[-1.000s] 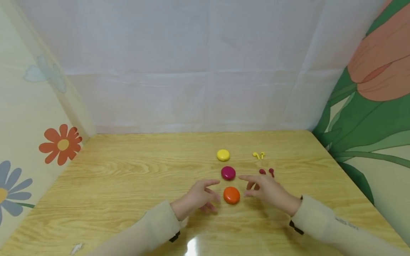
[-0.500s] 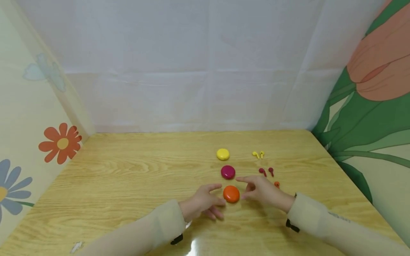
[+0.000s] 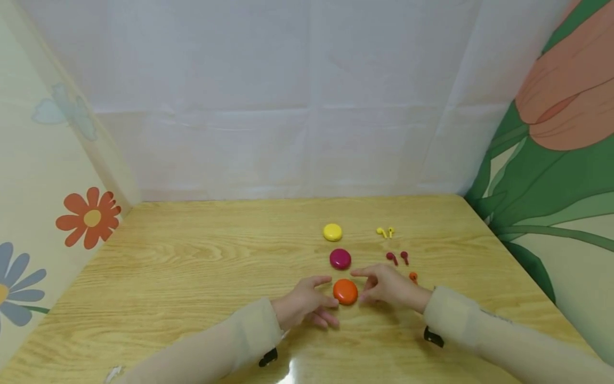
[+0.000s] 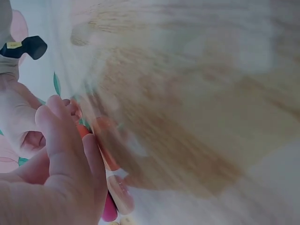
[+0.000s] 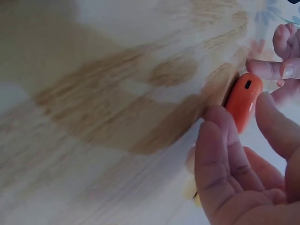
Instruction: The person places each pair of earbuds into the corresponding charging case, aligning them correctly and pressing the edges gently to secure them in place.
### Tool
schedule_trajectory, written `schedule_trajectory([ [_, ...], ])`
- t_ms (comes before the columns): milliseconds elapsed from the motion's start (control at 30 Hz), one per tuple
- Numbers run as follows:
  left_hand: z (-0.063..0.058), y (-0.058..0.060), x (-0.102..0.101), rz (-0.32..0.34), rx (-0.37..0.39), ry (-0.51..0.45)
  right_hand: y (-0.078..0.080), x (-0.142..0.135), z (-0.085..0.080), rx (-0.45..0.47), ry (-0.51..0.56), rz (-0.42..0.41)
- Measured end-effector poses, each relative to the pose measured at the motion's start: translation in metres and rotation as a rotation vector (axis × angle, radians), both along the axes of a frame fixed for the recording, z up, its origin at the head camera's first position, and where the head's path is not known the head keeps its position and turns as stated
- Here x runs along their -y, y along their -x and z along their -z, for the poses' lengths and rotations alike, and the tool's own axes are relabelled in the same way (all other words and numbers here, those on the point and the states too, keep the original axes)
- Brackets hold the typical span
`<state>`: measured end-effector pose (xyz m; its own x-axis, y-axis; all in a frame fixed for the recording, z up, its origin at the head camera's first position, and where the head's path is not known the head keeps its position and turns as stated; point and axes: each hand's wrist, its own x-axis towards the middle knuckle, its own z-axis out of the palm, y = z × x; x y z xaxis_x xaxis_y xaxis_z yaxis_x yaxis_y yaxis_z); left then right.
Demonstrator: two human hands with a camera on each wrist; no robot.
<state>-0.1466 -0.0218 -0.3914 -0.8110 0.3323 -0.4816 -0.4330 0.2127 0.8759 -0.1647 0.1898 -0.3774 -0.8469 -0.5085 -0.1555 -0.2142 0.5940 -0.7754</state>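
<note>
A glossy orange earbud case (image 3: 345,292) lies on the table between both hands. My left hand (image 3: 307,304) is at its left side, fingers relaxed and slightly spread, a fingertip right at the edge. From the other side my right hand (image 3: 387,285) reaches in, forefinger extended behind the case and thumb close to its right edge. The right wrist view shows a small dark port on the orange case (image 5: 243,101), with the right fingers and thumb spread around its near end. Just behind lies a magenta earbud case (image 3: 340,259).
Farther back sits a yellow case (image 3: 332,232), with two yellow earbuds (image 3: 386,232) to its right. Two magenta earbuds (image 3: 392,258) lie beyond the right hand, and an orange earbud (image 3: 413,277) shows partly behind that wrist. A white wall sheet (image 3: 307,149) borders the table's back.
My left hand has moved right, up to the orange case. The right hand has shifted slightly left toward it, uncovering the orange earbud. The cases have stayed in place.
</note>
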Motion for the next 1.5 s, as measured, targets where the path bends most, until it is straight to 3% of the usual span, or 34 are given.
schedule_trajectory([
  [467, 0.003, 0.005, 0.003, 0.004, 0.027, -0.065, 0.005, 0.003, 0.003, 0.180, -0.015, 0.071],
  [900, 0.002, 0.008, -0.003, -0.021, 0.064, -0.019, 0.005, 0.008, 0.006, 0.203, 0.017, 0.089],
  [1167, 0.000, 0.004, -0.006, -0.026, 0.026, -0.010, 0.003, 0.010, 0.007, 0.260, 0.053, 0.097],
  [1500, 0.002, 0.000, -0.005, -0.032, -0.001, -0.020, -0.001, 0.011, 0.006, 0.244, 0.092, 0.100],
])
